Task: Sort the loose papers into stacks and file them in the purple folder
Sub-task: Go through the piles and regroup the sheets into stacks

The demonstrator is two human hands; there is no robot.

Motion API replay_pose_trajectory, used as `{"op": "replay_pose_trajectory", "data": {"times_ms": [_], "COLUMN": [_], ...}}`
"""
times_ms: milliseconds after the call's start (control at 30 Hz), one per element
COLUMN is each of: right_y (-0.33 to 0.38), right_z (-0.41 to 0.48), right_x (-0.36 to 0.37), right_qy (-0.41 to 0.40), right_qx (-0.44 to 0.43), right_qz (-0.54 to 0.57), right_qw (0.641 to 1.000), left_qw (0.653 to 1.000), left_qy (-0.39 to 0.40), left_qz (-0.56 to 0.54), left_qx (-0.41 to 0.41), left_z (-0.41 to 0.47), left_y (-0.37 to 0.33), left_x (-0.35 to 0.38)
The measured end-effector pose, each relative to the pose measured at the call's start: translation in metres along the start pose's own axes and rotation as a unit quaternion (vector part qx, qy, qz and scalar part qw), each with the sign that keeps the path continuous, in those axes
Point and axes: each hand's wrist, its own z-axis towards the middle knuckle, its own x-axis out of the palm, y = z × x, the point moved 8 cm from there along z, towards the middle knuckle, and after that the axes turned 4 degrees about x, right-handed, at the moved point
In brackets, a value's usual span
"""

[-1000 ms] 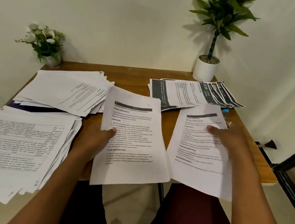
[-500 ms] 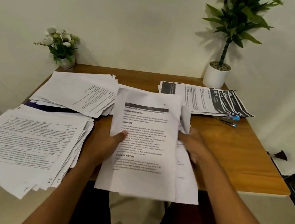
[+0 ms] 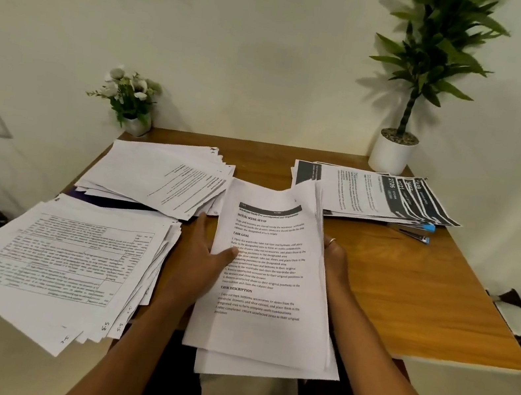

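At the near edge of the wooden table (image 3: 409,293), centre: a sheaf (image 3: 258,329) of printed sheets held up, its lower end hanging off the table over the lap. The top sheet carries headed text paragraphs.

Left hand (image 3: 200,256) grips the sheaf's left edge, thumb on the face, fingers behind. Right hand (image 3: 334,255) takes the sheaf's right edge. Its fingers are out of sight behind the sheets; only the back of the hand and a ring show.

Left of the sheaf, near: a thick, fanned stack of ruled forms (image 3: 68,254). Left of the sheaf, farther back: a second stack (image 3: 158,176), loosely squared. A dark purple strip (image 3: 105,201) shows under that stack, most likely the purple folder, still closed and buried. Right of the sheaf and behind it: a black-banded stack (image 3: 374,193), with a blue stapler (image 3: 416,232) just at its near edge.

Step in hand, as I read it: sorting. The held sheets are being gathered as one kind; their edges are uneven at the bottom. Filing has not begun.

The next move calls for squaring the sheaf and laying it on bare wood right of where it is held. The folder then has to be freed from under its stack without scattering those sheets.
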Motion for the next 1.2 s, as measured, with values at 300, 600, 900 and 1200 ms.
{"op": "replay_pose_trajectory", "data": {"times_ms": [300,600,900,1200], "right_y": [0.033,0.157,0.098,0.069], "right_z": [-0.015,-0.036,-0.039,-0.033], "right_x": [0.005,0.014,0.013,0.01], "right_qy": [0.165,0.057,0.057,0.054], "right_qx": [0.002,-0.242,-0.202,-0.18], "right_qz": [0.004,-0.083,-0.112,-0.136], "right_qw": [0.986,0.965,0.971,0.973], "left_qw": [0.998,0.976,0.989,0.992], "left_qy": [-0.044,-0.085,-0.08,-0.03], "left_qz": [-0.036,0.042,0.07,0.095], "left_qx": [-0.023,0.195,0.099,0.072], "left_z": [-0.005,0.01,0.005,0.003], "left_y": [-0.012,-0.156,-0.09,-0.053], "left_x": [-0.002,-0.002,0.001,0.004]}}
